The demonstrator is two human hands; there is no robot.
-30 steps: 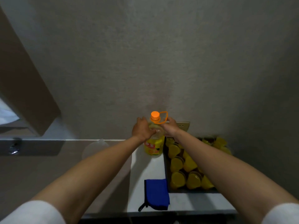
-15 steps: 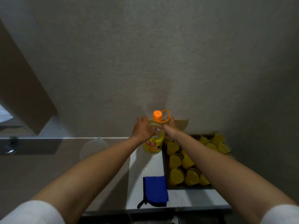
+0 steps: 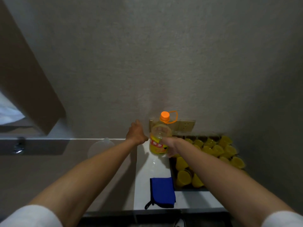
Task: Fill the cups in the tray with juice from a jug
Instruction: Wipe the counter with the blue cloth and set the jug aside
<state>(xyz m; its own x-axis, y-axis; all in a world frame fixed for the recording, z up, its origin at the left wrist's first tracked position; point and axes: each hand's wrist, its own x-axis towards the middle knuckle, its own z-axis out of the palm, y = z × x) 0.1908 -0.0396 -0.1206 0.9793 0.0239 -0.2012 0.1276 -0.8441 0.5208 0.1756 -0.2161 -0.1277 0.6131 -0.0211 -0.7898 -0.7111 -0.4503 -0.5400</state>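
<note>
A white table (image 3: 154, 169) stood against a grey wall (image 3: 164, 54). At its far edge stood the jug (image 3: 159, 136), a clear bottle with an orange cap, a yellow label and yellow juice low inside. Right of the jug lay a dark tray (image 3: 172, 171) packed with cups (image 3: 213, 150) of yellow juice. In front of the jug, at the table's near edge, lay a folded blue cloth (image 3: 162, 192). The right hand (image 3: 170, 145) reached across the jug's lower right side, touching it; whether its fingers gripped the jug could not be told. The left hand (image 3: 136, 134) hovered just left of the jug, fingers loosely curled, holding nothing.
</note>
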